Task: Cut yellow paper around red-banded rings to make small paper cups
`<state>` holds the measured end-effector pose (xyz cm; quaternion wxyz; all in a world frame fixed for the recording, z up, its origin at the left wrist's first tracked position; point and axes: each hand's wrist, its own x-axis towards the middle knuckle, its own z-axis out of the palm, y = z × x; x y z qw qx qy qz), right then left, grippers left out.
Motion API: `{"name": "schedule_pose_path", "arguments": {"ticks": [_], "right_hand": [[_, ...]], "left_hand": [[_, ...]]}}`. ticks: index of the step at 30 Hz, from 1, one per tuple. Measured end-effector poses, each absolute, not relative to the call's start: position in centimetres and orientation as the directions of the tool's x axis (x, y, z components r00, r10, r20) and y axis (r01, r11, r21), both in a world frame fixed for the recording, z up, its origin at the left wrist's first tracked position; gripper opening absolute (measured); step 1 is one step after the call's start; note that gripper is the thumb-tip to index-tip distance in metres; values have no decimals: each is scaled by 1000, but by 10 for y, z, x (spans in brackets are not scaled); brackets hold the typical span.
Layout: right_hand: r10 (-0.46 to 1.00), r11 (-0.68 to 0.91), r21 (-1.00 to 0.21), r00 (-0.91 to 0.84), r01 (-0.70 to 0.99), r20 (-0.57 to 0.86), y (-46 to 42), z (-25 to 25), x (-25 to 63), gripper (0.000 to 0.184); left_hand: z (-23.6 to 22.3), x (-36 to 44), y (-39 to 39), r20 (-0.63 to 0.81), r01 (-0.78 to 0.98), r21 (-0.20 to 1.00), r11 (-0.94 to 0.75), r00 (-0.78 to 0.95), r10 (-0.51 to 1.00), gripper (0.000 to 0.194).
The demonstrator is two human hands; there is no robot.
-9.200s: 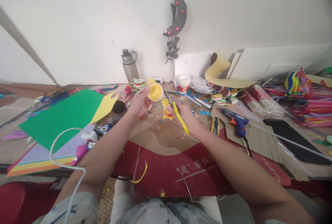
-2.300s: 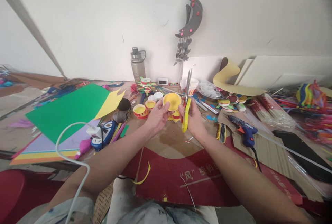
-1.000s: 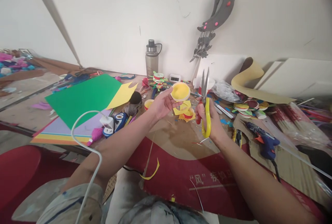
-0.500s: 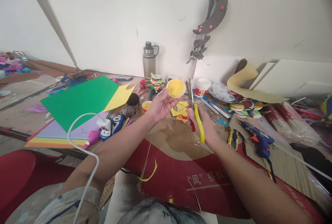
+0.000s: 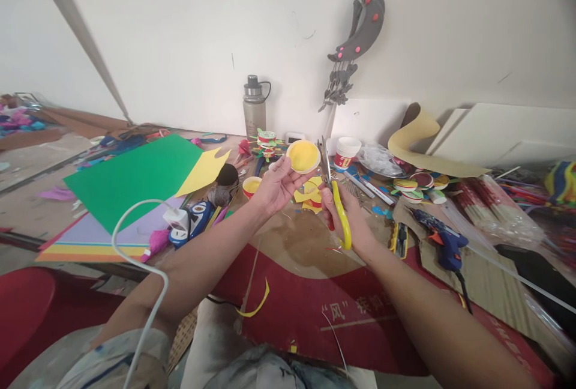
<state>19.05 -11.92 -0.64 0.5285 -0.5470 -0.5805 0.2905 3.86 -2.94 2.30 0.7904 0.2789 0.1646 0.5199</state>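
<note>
My left hand [image 5: 275, 185] holds up a small round white cup lined with yellow [image 5: 303, 156] by its lower rim, fingers pinched on it. My right hand [image 5: 348, 216] grips yellow-handled scissors [image 5: 335, 197], blades pointing up and back just right of the cup, close to its edge. Yellow paper scraps [image 5: 310, 194] lie on the table below the cup. Another small yellow-lined cup [image 5: 251, 186] stands on the table left of my left hand.
Green sheet [image 5: 130, 179] and yellow sheet [image 5: 204, 170] lie at left over coloured paper. A water bottle [image 5: 254, 108] and paper cup [image 5: 346, 153] stand at the back. A blue glue gun [image 5: 438, 239] and utility knife [image 5: 399, 238] lie right. A white cable [image 5: 139, 269] loops near left.
The view has swung left and back. My right hand lowered the scissors from upright to beside the cup. The cup stays held up in my left hand.
</note>
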Motion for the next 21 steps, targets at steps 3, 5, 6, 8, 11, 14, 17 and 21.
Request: {"name": "schedule_pose_path", "arguments": {"ticks": [3, 5, 6, 8, 11, 14, 17, 21], "right_hand": [[942, 229, -917, 164, 326, 293, -119, -7, 191, 61], [942, 227, -915, 162, 333, 293, -118, -8, 191, 60], [942, 229, -914, 161, 334, 295, -118, -9, 191, 59], [940, 236, -913, 161, 331, 302, -117, -10, 191, 56], [937, 248, -915, 159, 319, 310, -117, -11, 191, 54], [940, 246, -921, 160, 301, 303, -117, -9, 191, 54], [943, 232, -936, 176, 263, 283, -117, -6, 191, 58], [939, 261, -937, 165, 234, 303, -114, -3, 190, 57]], "left_hand": [[21, 39, -29, 54, -733, 615, 292, 409, 911, 31], [20, 40, -29, 73, -735, 615, 284, 412, 908, 30], [19, 40, -29, 82, -736, 616, 281, 414, 906, 29], [18, 41, -29, 92, -736, 618, 276, 417, 904, 22], [15, 41, -28, 98, -730, 623, 282, 430, 897, 11], [12, 40, -27, 113, -707, 648, 282, 455, 883, 14], [10, 38, -26, 124, -667, 699, 259, 470, 874, 27], [10, 37, -26, 121, -609, 753, 249, 500, 857, 42]]}}
